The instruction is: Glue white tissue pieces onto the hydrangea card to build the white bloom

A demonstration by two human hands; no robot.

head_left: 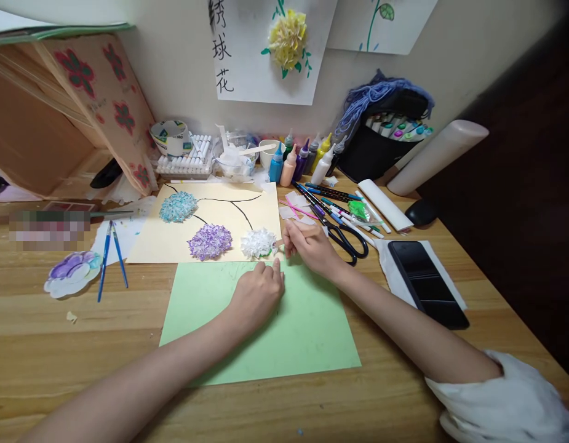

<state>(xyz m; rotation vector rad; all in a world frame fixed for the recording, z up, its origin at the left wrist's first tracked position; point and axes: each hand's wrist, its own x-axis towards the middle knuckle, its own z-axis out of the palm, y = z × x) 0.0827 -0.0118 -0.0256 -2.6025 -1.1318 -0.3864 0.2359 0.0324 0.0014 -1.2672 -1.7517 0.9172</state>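
Observation:
A cream paper sheet bears a drawn dark branch and three crumpled-paper flowers: a blue flower, a purple flower and a white flower. Some green shows at the white flower's lower right edge. My right hand is closed in a pinch on a small wooden stick, its tip at that flower's right side. Just below the flower rests my left hand, its index finger stretched to the cream sheet's lower edge and the other fingers loosely curled, holding nothing. Under both hands lies a green sheet.
Black scissors and several pens lie right of the cream sheet. Paint bottles stand behind it, beside a white cup. To the left are two blue brushes and a paint palette. A black phone lies at right.

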